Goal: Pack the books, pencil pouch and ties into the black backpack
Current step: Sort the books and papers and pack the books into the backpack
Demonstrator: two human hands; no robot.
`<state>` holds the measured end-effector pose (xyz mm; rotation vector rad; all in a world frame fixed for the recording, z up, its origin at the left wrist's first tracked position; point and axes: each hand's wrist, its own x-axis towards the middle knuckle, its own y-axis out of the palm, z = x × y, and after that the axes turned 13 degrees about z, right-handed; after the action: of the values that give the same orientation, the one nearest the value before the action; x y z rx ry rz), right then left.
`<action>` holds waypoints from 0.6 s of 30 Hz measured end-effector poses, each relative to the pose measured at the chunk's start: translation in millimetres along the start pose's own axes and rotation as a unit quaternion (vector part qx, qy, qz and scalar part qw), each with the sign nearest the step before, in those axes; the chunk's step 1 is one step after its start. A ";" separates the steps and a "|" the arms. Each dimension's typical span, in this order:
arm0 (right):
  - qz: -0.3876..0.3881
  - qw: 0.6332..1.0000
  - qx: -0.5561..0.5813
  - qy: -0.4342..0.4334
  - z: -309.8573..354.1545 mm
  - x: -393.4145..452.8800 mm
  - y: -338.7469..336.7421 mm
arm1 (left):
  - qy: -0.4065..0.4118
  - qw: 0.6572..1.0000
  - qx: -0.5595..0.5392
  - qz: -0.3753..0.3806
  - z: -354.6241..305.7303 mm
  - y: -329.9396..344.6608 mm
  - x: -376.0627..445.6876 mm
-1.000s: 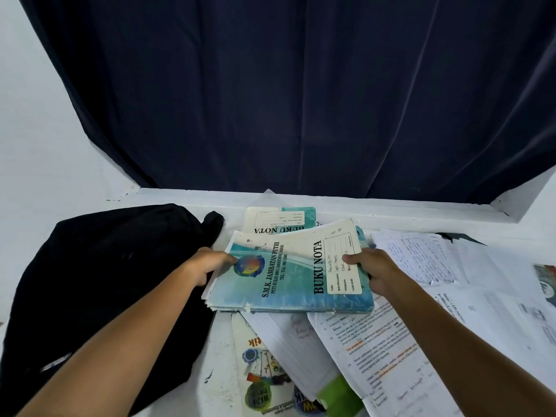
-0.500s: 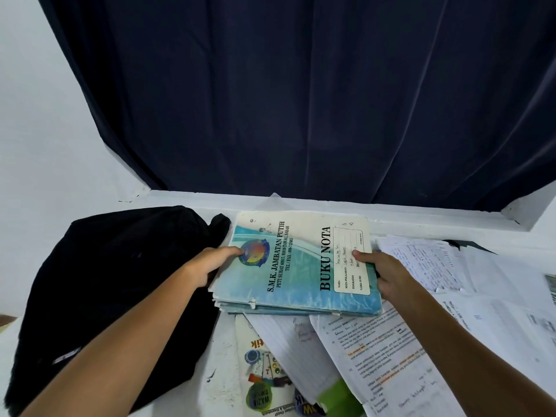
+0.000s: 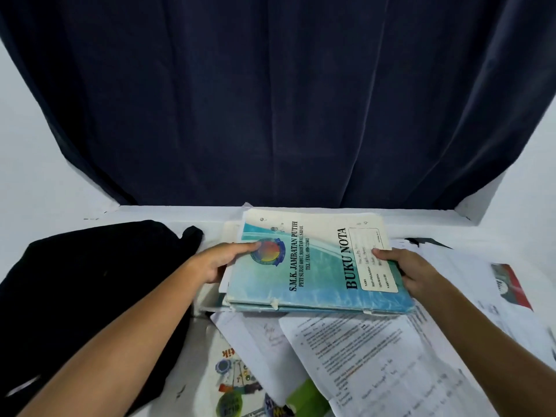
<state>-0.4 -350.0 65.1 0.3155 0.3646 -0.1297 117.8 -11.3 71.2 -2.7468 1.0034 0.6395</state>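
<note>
- Your left hand (image 3: 221, 261) is gripping the left edge of the stack of books (image 3: 313, 266), thumb lying on top of the round crest on the cover and the fingers tucked out of sight beneath
- Your right hand (image 3: 404, 270) is gripping the right edge of the same stack, thumb pressing on the white name label and the fingers curling under the edge
- The stack of books is sitting between your two hands, its top cover blue-green and cream with "BUKU NOTA" printed on it; whether the stack is lifting clear of the sheets below or resting on them cannot be told
- The black backpack (image 3: 90, 290) is lying just left of the books, slumped flat on the white table (image 3: 301, 210), with your left forearm crossing over it
- Loose printed papers (image 3: 361, 350) are spreading under and in front of the stack and out to the right, and a colourful booklet (image 3: 237, 383) is peeking out near the bottom edge
- A dark blue curtain (image 3: 276, 100) is hanging behind the table
</note>
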 end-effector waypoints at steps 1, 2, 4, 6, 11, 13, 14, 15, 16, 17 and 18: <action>-0.009 1.000 -0.012 -0.003 1.0 -4.6 -10.4 | 0.001 1.000 0.006 0.011 -1.7 11.2 4.5; -0.016 1.000 -0.021 -0.005 1.8 -10.3 -21.1 | -0.003 1.000 0.012 0.021 -1.2 21.0 10.4; -0.034 0.998 -0.045 -0.003 1.5 -20.6 -43.4 | -0.008 0.999 0.015 0.041 3.0 38.1 21.4; -0.048 0.996 -0.076 0.002 -0.2 -31.6 -68.3 | -0.020 0.997 0.032 0.063 9.5 56.8 32.2; -0.055 0.988 -0.132 0.056 -7.4 -59.1 -114.5 | -0.043 0.995 0.025 0.085 30.8 102.2 50.2; -0.061 0.982 -0.159 0.085 -11.8 -66.4 -127.7 | -0.050 0.994 0.037 0.089 38.0 119.3 52.4; -0.065 0.978 -0.173 0.099 -14.4 -68.7 -132.8 | -0.049 0.994 0.047 0.086 40.9 126.3 52.1; -0.068 0.974 -0.186 0.114 -17.1 -71.2 -137.6 | -0.043 0.995 0.052 0.079 44.3 133.7 52.9; -0.070 0.969 -0.200 0.128 -19.4 -73.7 -141.8 | -0.034 0.995 0.052 0.075 47.4 139.7 53.4; -0.071 0.964 -0.215 0.140 -21.4 -75.5 -145.0 | -0.023 0.996 0.049 0.074 51.4 143.4 56.2; -0.074 0.959 -0.229 0.148 -23.2 -76.6 -148.4 | -0.016 0.996 0.052 0.073 54.2 146.8 57.2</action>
<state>-105.8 -477.2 31.4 -0.1564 0.7007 -0.1411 44.2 -141.9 -1.5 -2.5845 1.2041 0.6309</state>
